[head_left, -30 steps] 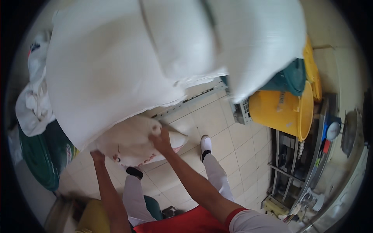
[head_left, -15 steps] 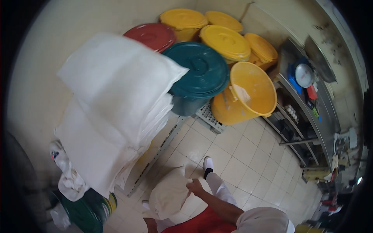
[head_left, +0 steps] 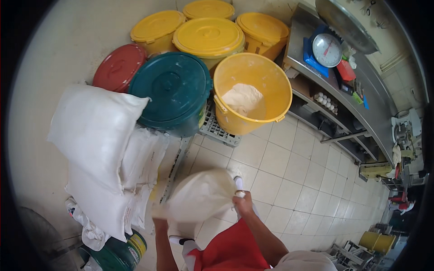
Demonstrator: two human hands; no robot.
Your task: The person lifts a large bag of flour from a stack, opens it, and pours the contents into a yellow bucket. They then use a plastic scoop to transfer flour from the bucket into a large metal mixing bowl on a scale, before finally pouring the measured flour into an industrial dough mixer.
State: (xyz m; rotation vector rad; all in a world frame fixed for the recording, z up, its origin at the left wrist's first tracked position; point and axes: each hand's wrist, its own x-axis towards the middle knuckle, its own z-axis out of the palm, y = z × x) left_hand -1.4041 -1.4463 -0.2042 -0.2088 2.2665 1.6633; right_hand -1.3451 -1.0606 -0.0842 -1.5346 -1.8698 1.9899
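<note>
My right hand [head_left: 243, 202] is closed on one end of a white sack [head_left: 196, 194], which hangs blurred above the tiled floor in front of my red apron. At its other end my left hand [head_left: 160, 220] grips the sack, partly hidden by it. To the left lies a stack of full white sacks [head_left: 95, 131] beside a metal rail [head_left: 176, 167]. Ahead, an open yellow bin [head_left: 275, 95] holds white powder [head_left: 239, 97], next to a dark teal lidded bin [head_left: 167, 86].
Yellow lidded bins [head_left: 203, 36] and a red one [head_left: 115, 67] line the back wall. A steel counter [head_left: 375, 126] on the right carries a dial scale [head_left: 326, 50]; an egg tray [head_left: 324, 102] sits beneath. A green tub [head_left: 117, 253] lies at lower left, and machinery [head_left: 402, 131] at far right.
The view has swung up and away from the stack, showing the bins and counter. The sack in my hands has risen and shifted away from my legs, both hands still on it.
</note>
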